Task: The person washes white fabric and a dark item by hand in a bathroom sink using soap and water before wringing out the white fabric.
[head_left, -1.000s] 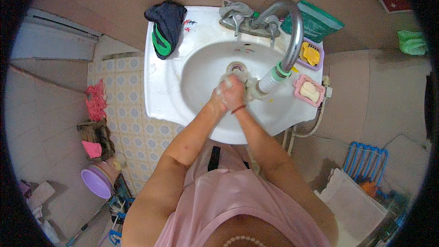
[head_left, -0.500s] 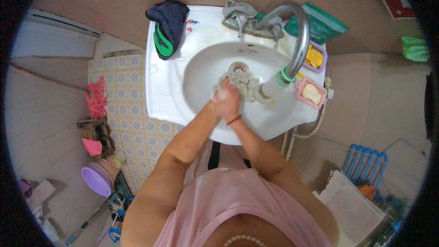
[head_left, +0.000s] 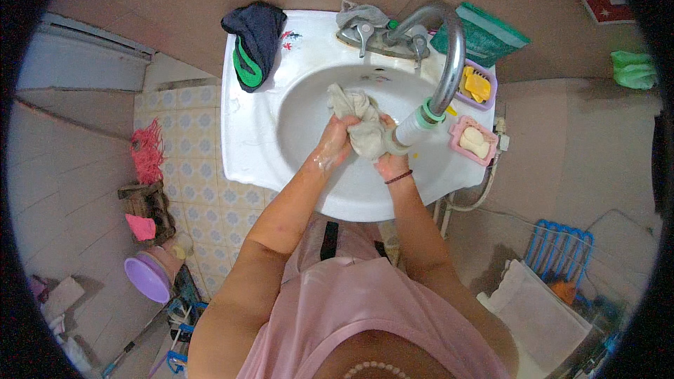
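Observation:
A wet, crumpled off-white cloth (head_left: 365, 137) is held up over the basin of the white sink (head_left: 298, 161). My left hand (head_left: 337, 139) is closed around its left side, with wet streaks or suds on the wrist. At the cloth's right edge my right hand (head_left: 390, 158) grips it, partly hidden behind the end of the faucet spout. The curved metal faucet (head_left: 453, 56) arches over from the back right and ends in a pale sleeve with a green ring, close beside the cloth and my right hand.
A dark cloth with green trim (head_left: 254, 45) lies on the sink's back left corner. On the right rim sit a pink soap dish (head_left: 460, 146) with pale soap and a purple dish (head_left: 484, 102) holding something yellow. A green packet (head_left: 484, 35) and a grey rag (head_left: 361, 14) lie behind.
My hands, earlier together over the cloth low in the basin, have moved apart. The cloth is now lifted and bunched between them, with my right hand farther right, by the spout.

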Demonstrator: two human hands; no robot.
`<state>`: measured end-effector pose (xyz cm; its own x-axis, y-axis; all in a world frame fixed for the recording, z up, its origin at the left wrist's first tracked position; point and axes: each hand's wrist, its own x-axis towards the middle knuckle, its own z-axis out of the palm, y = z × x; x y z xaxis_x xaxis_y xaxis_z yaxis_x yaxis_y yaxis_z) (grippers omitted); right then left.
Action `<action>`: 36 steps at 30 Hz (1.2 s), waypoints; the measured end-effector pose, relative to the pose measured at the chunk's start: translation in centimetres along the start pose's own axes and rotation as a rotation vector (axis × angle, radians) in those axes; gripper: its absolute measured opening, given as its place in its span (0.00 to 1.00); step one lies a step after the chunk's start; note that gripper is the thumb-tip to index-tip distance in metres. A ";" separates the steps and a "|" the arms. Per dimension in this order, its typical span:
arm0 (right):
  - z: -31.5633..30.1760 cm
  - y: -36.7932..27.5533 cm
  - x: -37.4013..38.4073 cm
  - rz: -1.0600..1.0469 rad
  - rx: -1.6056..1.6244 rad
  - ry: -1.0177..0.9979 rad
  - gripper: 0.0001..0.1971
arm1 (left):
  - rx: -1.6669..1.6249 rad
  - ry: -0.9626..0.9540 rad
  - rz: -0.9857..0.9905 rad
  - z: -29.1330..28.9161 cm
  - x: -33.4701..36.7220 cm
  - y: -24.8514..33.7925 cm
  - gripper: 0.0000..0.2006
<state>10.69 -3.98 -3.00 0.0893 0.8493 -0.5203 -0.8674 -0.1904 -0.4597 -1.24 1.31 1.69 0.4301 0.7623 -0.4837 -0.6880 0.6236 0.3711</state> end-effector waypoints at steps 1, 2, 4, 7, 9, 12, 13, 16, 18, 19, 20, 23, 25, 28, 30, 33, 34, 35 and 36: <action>2.6 -0.8 -1.3 0.077 0.052 -0.120 0.18 | -0.017 0.003 -0.024 1.0 -0.5 0.0 0.21; 4.3 -1.7 -2.6 0.159 0.073 -0.150 0.18 | 0.113 -0.005 0.026 1.1 -0.4 -0.2 0.22; 5.5 -2.1 -4.0 0.248 0.040 -0.166 0.18 | 0.371 -0.003 0.129 0.4 -0.2 -0.7 0.23; 3.9 -0.7 -3.3 0.071 -0.293 -0.057 0.18 | 0.625 0.052 0.191 -1.6 0.4 -2.5 0.22; 1.5 -2.3 -1.6 -0.248 -0.701 0.063 0.16 | 0.454 0.187 0.029 0.1 -0.8 -2.5 0.22; -2.0 -2.1 0.7 -0.618 -1.365 0.046 0.12 | -0.318 0.016 -0.353 -2.3 -0.8 -4.3 0.24; 0.7 -0.5 -1.1 -0.544 -1.312 0.004 0.11 | -0.363 0.047 -0.341 -1.9 -0.5 -4.1 0.25; 6.8 1.7 -5.1 -0.900 -1.612 -0.237 0.08 | -0.161 0.128 -0.428 -3.3 1.8 -2.7 0.23; 6.8 2.4 -5.2 -0.949 -1.612 -0.297 0.06 | -0.019 0.101 -0.146 -3.3 2.1 -3.3 0.18; 6.3 2.7 -4.9 -0.878 -1.533 -0.292 0.07 | -0.107 0.024 -0.104 -4.0 2.2 -4.0 0.16; 5.9 2.2 -3.8 -0.939 -1.747 -0.318 0.06 | -0.028 0.053 -0.008 -6.1 3.6 -6.7 0.14; 5.2 -1.1 0.5 -0.416 -1.378 0.184 0.05 | -0.142 0.190 -0.189 -2.0 1.8 -7.0 0.15; 1.9 0.1 2.2 -0.409 -1.218 0.320 0.05 | -0.281 0.225 -0.388 0.9 0.5 -5.4 0.19; 5.7 4.2 -2.1 -0.842 -1.447 -0.040 0.07 | -0.514 -0.216 -0.265 -6.8 2.9 -5.4 0.18; 5.9 4.5 -2.8 -0.924 -1.441 -0.137 0.08 | -0.380 -0.164 -0.235 -6.6 3.0 -4.4 0.17; 3.1 4.3 -0.3 -0.770 -1.213 -0.162 0.08 | -0.220 0.045 -0.257 -3.0 2.3 -5.0 0.17; 5.0 2.0 0.5 -0.604 -1.254 0.038 0.10 | -0.196 0.138 -0.267 -2.2 1.5 -4.8 0.16; 6.9 -0.3 0.3 -0.433 -1.283 0.252 0.12 | -0.192 0.208 -0.301 -1.3 0.7 -4.9 0.16; 6.4 -0.7 0.7 -0.451 -1.324 0.275 0.13 | -0.210 0.239 -0.322 -0.7 0.3 -5.2 0.16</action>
<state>8.18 -0.10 1.58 0.4535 0.8683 -0.2009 0.3365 -0.3755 -0.8636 2.08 -1.87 -0.91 0.5113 0.4586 -0.7268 -0.6560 0.7546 0.0147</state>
